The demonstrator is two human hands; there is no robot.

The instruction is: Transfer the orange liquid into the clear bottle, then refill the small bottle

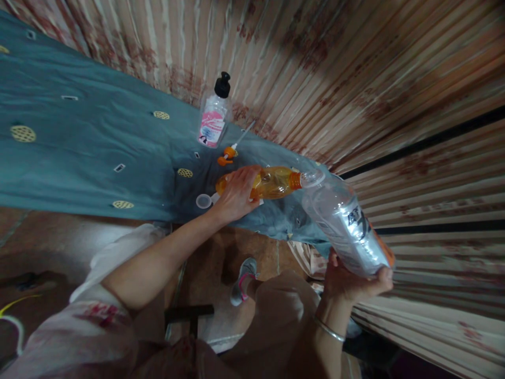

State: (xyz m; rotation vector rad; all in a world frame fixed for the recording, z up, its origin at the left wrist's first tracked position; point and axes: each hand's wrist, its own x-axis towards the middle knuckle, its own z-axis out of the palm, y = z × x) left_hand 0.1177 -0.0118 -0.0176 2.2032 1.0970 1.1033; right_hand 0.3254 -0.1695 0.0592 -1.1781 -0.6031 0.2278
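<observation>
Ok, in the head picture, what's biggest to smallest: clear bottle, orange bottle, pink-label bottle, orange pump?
1. Clear bottle
2. Orange bottle and pink-label bottle: can't rank, since left hand partly covers orange
3. Orange pump

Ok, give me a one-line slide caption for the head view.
Neck to neck: left hand gripping the amber bottle, right hand holding the clear bottle, orange pump nearby.

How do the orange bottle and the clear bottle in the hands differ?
Colour: the orange bottle is tinted amber, while the clear bottle is colourless with a shiny silvery label.
Size: the clear bottle looks wider than the orange bottle.
Hold: the left hand grips the orange bottle around its body; the right hand supports the clear bottle near its base.
Shared: both are see-through, with their necks meeting in this view.
</observation>
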